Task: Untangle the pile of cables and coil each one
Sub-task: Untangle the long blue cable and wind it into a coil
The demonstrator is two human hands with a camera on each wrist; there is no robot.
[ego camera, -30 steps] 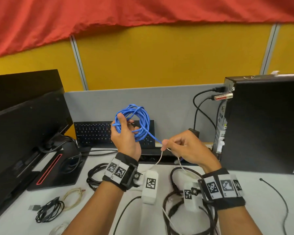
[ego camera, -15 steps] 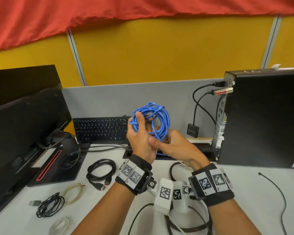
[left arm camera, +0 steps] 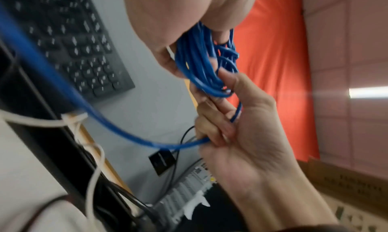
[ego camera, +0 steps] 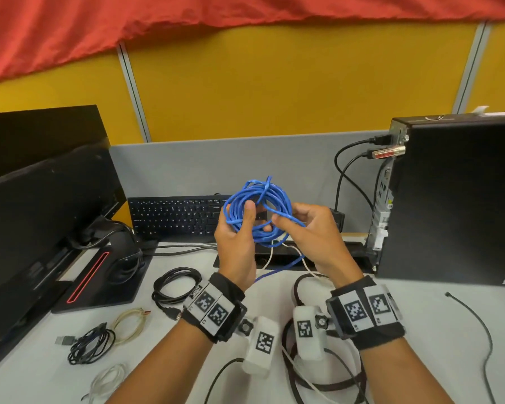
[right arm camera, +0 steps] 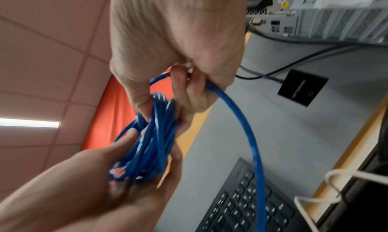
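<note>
A blue cable coil (ego camera: 258, 212) is held up in front of the keyboard. My left hand (ego camera: 239, 228) grips the coil's left side, thumb across the loops (left arm camera: 199, 66). My right hand (ego camera: 301, 225) pinches the loose blue strand (right arm camera: 237, 106) beside the coil's right side; that strand hangs down toward the desk (ego camera: 277, 271). A tangle of black, brown and white cables (ego camera: 312, 380) lies on the white desk under my wrists. A thin white cable (ego camera: 301, 259) runs up beneath the coil.
Coiled cables lie at the left: a black one (ego camera: 177, 284), a beige one (ego camera: 131, 323), a black USB one (ego camera: 91, 345), a white one (ego camera: 108, 380). A keyboard (ego camera: 175, 217) and monitor (ego camera: 41, 214) stand at the left, a black PC tower (ego camera: 455, 199) at the right. A loose black wire (ego camera: 478, 325) lies far right.
My right hand brought the blue strand in from the right and laid it on the coil. Both hands with the coil shifted right, in front of the keyboard's right end.
</note>
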